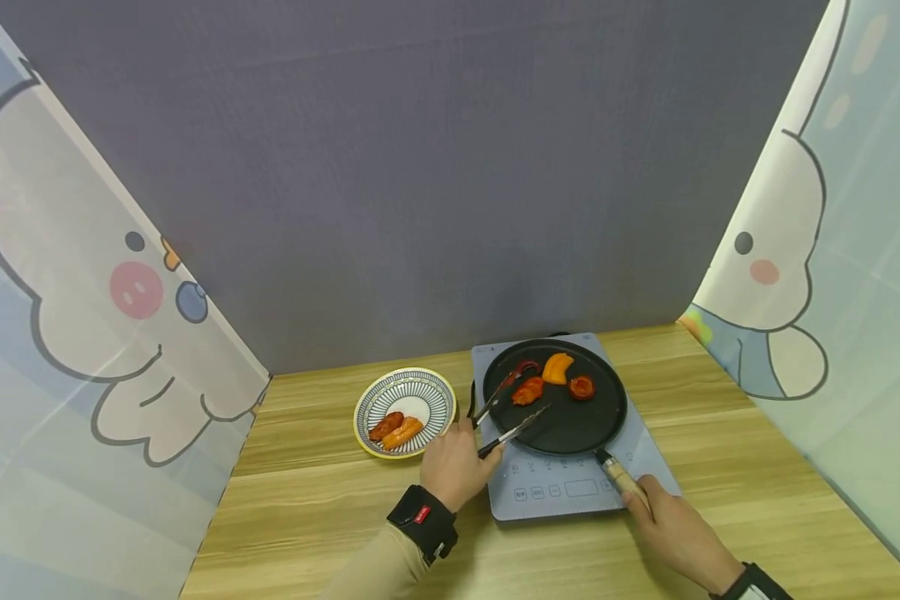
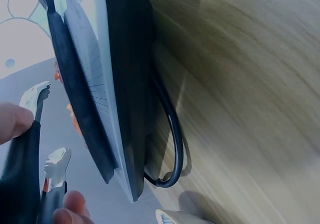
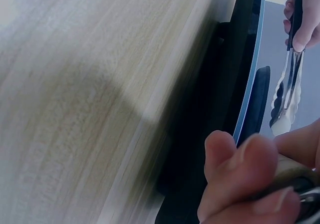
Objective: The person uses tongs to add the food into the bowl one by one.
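My left hand [image 1: 457, 468] grips a pair of metal tongs [image 1: 525, 422] by their black handles. The tongs' arms are spread apart over the left part of a black frying pan [image 1: 581, 429]. Between and beyond the tips lie a red-brown wing-shaped food piece [image 1: 527, 391], an orange piece [image 1: 557, 368], a round red piece [image 1: 581, 387] and a dark red curved piece [image 1: 527, 366]. In the right wrist view, the fingers of my right hand [image 3: 250, 179] curl round the pan's wooden handle [image 1: 624, 479].
Under the pan is a pale flat induction cooker [image 1: 547, 500] with a black cable [image 2: 175, 149]. Left of it, a yellow-rimmed patterned dish [image 1: 438, 392] holds a brown piece [image 1: 385, 426] and an orange piece [image 1: 403, 432]. A grey wall [image 1: 435, 208] rises behind the wooden table [image 1: 292, 492].
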A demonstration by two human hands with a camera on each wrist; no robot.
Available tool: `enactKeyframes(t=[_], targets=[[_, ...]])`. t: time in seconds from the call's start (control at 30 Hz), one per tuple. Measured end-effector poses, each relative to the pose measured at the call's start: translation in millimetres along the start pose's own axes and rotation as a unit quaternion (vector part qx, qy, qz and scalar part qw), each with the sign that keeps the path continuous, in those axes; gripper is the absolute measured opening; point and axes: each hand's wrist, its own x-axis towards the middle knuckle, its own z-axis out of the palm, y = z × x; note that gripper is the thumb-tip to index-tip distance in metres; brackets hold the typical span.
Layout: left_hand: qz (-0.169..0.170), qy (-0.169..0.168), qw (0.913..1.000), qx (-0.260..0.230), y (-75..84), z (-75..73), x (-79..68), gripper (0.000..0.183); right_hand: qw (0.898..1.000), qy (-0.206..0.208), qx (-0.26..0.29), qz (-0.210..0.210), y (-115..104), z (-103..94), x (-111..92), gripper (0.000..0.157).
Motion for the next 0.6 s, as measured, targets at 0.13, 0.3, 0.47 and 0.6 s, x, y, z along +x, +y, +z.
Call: enactKeyframes(t=[0.13,0.3,0.47,0.6], targets=[[0.007,0.01,0.9999,-0.001,-0.2,-3.1,-2.8,0.056,1.0,0.001,-0.001,0.0,0,0.1,0,0.031],[0.003,0.009,0.9999,-0.01,-2.6,-6.8,-5.4,0.06,1.0,0.003,-0.001,-0.004,1,0.2,-1,0.03],[-0.008,0.016,0.9998,-0.009,-7.7,-10.8,-7.6,0.058,1.0,0.004,-0.003,-0.009,2,0.5,0,0.029],[-0.017,0.008,0.9998,-0.007,-12.9,-15.0,-10.2,0.059,1.0,0.005,-0.006,-0.007,1,0.6,1,0.027]])
